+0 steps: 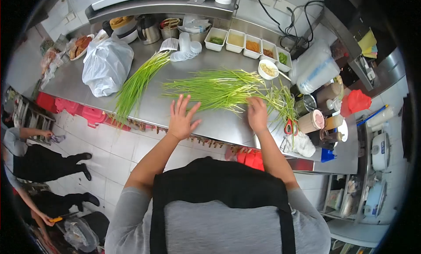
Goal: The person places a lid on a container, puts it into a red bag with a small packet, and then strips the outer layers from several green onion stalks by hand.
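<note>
A wide, loose spread of long green chives (215, 88) lies across the steel counter, its pale ends toward the right. My left hand (183, 119) rests just in front of the leafy side, palm down with fingers spread, holding nothing. At the pale ends, my right hand (257, 113) has its fingers curled together against the stalks. To its right is a tangled heap of chive trimmings (283, 100). Red-handled scissors (288, 127) lie below that heap, their blades hidden. Another bundle of chives (140, 84) lies slanted at the left, its tips hanging over the front edge.
Behind the chives stand several white tubs of chopped ingredients (253, 46) and a small white bowl (268, 69). A white plastic bag (107, 65) sits at left. Bottles (329, 105) and a white cloth (300, 144) crowd the right. Two other people (41, 162) are at lower left.
</note>
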`<move>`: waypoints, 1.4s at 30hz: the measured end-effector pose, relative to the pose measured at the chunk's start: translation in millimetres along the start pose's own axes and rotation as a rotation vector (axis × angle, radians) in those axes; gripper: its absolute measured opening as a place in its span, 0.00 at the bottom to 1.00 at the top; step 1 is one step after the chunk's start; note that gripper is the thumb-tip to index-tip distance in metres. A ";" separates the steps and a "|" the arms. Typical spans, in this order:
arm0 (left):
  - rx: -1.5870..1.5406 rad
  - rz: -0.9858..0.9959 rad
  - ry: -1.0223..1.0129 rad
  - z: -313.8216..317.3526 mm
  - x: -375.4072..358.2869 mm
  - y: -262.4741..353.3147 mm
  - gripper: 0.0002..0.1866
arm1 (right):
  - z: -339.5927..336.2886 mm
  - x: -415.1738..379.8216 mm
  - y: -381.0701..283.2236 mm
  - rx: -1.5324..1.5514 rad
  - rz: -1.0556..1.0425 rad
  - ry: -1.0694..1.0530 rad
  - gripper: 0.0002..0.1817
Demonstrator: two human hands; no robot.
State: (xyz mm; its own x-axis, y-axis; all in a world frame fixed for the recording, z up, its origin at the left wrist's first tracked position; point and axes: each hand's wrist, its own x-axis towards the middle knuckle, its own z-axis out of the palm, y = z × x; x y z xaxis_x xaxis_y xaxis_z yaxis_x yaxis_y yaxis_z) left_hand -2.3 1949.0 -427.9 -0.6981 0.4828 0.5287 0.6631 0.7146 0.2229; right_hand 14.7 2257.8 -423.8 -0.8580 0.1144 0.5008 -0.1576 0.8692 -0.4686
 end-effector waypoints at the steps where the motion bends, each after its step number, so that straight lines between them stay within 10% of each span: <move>1: -0.034 -0.019 -0.020 1.6 -13.1 6.8 0.34 | 8.1 14.3 -4.4 -0.069 -0.060 -0.032 0.18; 8: -0.166 -0.271 -0.222 -27.7 -204.7 23.0 0.31 | 42.5 -2.2 -11.6 -0.364 -0.055 -0.123 0.34; 13: -0.109 -1.301 -1.167 -61.2 -426.4 -11.9 0.34 | 32.7 -13.4 -22.3 -0.217 -0.063 0.127 0.32; 17: -0.385 -1.788 -0.722 -105.2 -531.9 -14.6 0.28 | 22.1 -40.8 -37.2 -0.060 0.001 0.224 0.29; 24: -0.092 -1.277 -0.574 -38.1 -545.2 -30.1 0.23 | 20.1 -70.4 -30.7 -0.063 0.038 0.122 0.28; 26: -0.412 -1.398 -0.582 -33.8 -466.7 -27.5 0.35 | 19.1 -69.3 -35.6 -0.075 0.079 0.100 0.27; 30: -0.692 -0.896 -0.526 -7.1 -386.6 -31.2 0.36 | 18.5 -67.9 -35.8 -0.073 0.117 0.092 0.25; 42: -0.471 -0.898 -0.351 -57.0 -339.5 -43.2 0.08 | -0.6 -112.5 -15.1 0.076 -0.052 0.102 0.11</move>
State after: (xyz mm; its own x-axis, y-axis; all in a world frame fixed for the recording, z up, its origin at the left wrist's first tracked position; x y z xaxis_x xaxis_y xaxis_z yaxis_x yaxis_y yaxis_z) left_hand 221.4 1725.3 -570.3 -0.9710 0.0495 -0.2339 -0.1465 0.6497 0.7459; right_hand 113.9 2232.1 -472.7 -0.7944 0.1217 0.5951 -0.2401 0.8370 -0.4917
